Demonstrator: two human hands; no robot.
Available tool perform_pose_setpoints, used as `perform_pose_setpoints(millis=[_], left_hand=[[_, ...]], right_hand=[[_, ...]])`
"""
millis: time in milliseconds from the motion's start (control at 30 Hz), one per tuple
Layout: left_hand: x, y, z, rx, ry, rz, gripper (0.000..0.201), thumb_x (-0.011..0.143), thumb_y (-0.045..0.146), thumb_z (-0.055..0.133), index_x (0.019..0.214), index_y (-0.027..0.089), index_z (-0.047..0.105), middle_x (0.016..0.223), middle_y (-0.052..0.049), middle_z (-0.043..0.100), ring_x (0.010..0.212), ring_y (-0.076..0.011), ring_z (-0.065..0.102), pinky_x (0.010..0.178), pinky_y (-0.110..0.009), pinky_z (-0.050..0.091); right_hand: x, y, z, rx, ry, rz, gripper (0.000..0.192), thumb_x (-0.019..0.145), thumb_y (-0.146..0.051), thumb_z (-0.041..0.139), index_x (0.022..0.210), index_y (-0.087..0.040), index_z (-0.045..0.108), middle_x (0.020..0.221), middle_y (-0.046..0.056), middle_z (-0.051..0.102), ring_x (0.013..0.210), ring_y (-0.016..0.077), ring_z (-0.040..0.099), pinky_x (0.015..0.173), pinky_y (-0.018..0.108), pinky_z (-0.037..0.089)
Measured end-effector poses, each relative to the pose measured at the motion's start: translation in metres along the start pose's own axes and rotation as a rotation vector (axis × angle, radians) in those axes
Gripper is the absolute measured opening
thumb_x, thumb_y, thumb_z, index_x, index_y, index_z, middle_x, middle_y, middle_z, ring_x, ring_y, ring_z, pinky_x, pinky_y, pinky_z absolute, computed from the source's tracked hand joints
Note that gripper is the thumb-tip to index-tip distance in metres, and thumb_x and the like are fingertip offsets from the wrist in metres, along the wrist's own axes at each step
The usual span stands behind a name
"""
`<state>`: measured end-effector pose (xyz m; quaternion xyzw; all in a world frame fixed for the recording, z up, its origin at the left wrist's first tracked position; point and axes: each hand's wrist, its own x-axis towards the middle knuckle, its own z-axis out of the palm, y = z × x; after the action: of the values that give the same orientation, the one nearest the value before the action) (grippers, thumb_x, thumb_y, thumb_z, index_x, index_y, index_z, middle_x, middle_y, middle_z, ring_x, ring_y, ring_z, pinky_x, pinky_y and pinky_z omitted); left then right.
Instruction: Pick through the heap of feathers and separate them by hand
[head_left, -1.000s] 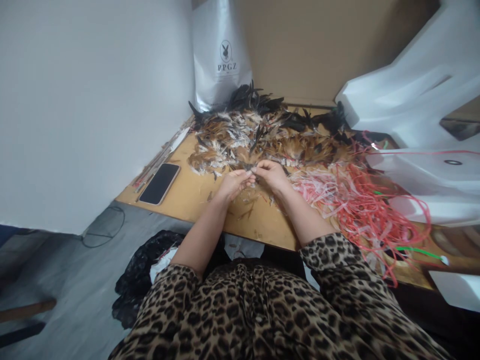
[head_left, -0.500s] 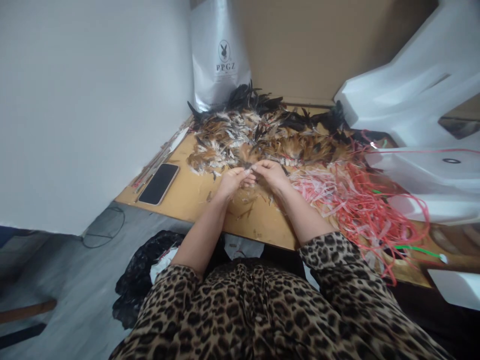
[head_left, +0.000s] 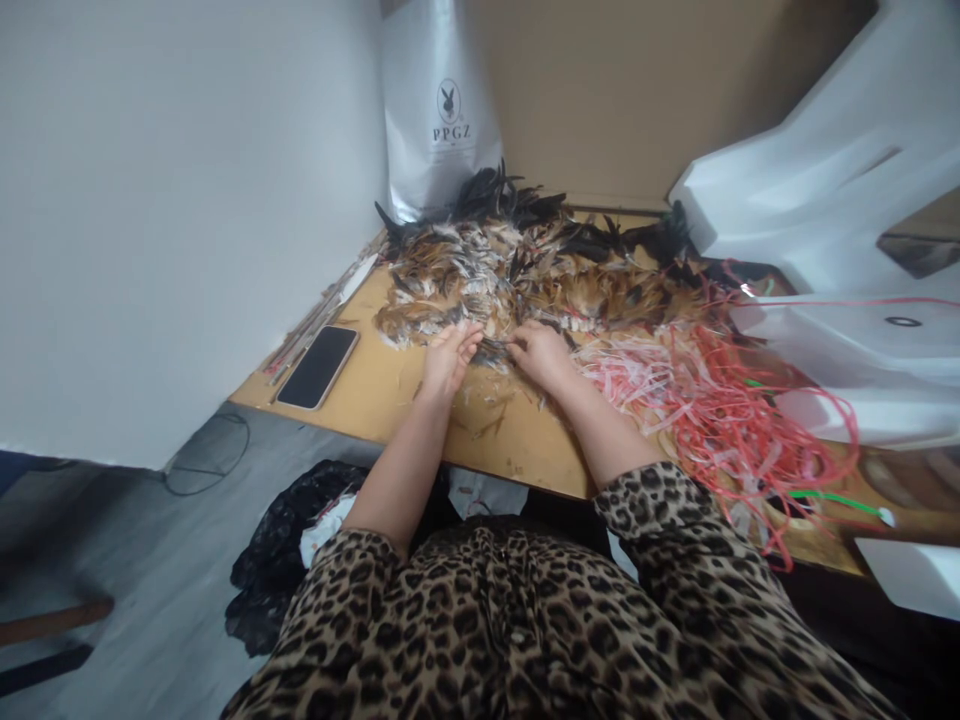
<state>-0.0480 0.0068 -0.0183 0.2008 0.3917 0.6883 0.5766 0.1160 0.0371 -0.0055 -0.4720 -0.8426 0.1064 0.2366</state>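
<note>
A wide heap of brown, white and black feathers (head_left: 600, 290) covers the back of the table. At its near edge, my left hand (head_left: 452, 355) is turned palm inward with its fingers loosely apart, holding nothing that I can see. My right hand (head_left: 541, 352) is a short way to the right, its thumb and fingertips pinched at the end of a dark feather (head_left: 492, 352) in the gap between the hands. How many feathers are in the pinch is hidden.
A tangle of red and clear strips (head_left: 720, 400) lies to the right on the table (head_left: 405, 400). A phone (head_left: 318, 367) rests at the left. White foam-like sheets (head_left: 825, 180) stand at the right; a silver bag (head_left: 439, 120) is behind. A black plastic bag (head_left: 285, 550) sits below.
My hands were together with fingertips meeting; they have now drawn apart. The left hand has moved left and its fingers have loosened. Dark feathers now show between the hands.
</note>
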Motion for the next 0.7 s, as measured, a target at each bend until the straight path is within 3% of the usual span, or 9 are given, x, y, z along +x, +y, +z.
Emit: perform_pose_setpoints(millis=[200, 333, 433, 567, 700], left_hand=[[0.0, -0.002, 0.0, 0.013, 0.0, -0.017, 0.007, 0.08, 0.017, 0.058, 0.083, 0.012, 0.06, 0.079, -0.005, 0.07, 0.061, -0.0047, 0.063, 0.053, -0.012, 0.043], [0.0, -0.002, 0.0, 0.016, -0.004, -0.018, 0.007, 0.079, 0.018, 0.058, 0.082, 0.012, 0.061, 0.079, -0.005, 0.07, 0.061, -0.005, 0.063, 0.053, -0.012, 0.043], [0.0, -0.002, 0.0, 0.037, 0.004, -0.027, 0.007, 0.079, 0.019, 0.059, 0.082, 0.012, 0.061, 0.082, -0.005, 0.07, 0.063, -0.0052, 0.063, 0.055, -0.013, 0.043], [-0.001, -0.003, 0.001, 0.054, -0.018, -0.055, 0.007, 0.08, 0.018, 0.058, 0.082, 0.012, 0.061, 0.082, -0.006, 0.07, 0.064, -0.0057, 0.063, 0.056, -0.013, 0.043], [-0.002, -0.006, 0.001, 0.071, -0.056, -0.107, 0.006, 0.079, 0.016, 0.059, 0.081, 0.011, 0.061, 0.08, -0.007, 0.07, 0.064, -0.0068, 0.064, 0.056, -0.014, 0.044]], right_hand=[[0.002, -0.022, 0.003, -0.21, -0.06, 0.005, 0.028, 0.081, -0.031, 0.049, 0.101, -0.018, 0.063, 0.098, 0.012, 0.06, 0.09, 0.0241, 0.056, 0.075, 0.032, 0.038], [0.005, -0.015, 0.008, -0.173, -0.047, 0.087, 0.024, 0.081, -0.028, 0.046, 0.086, -0.017, 0.067, 0.092, 0.012, 0.064, 0.082, 0.0226, 0.058, 0.07, 0.031, 0.039], [0.009, -0.001, 0.011, 0.095, 0.046, 0.165, 0.018, 0.076, -0.027, 0.051, 0.076, -0.018, 0.066, 0.081, 0.007, 0.066, 0.073, 0.0183, 0.058, 0.067, 0.028, 0.039], [0.012, 0.011, 0.015, 0.699, 0.079, 0.343, 0.019, 0.067, -0.035, 0.06, 0.065, -0.017, 0.063, 0.06, 0.002, 0.063, 0.053, 0.0114, 0.051, 0.055, 0.024, 0.038], [0.011, 0.01, 0.012, 1.109, 0.057, 0.464, 0.027, 0.057, -0.041, 0.069, 0.065, -0.016, 0.063, 0.064, 0.002, 0.065, 0.05, 0.0083, 0.049, 0.05, 0.021, 0.036]])
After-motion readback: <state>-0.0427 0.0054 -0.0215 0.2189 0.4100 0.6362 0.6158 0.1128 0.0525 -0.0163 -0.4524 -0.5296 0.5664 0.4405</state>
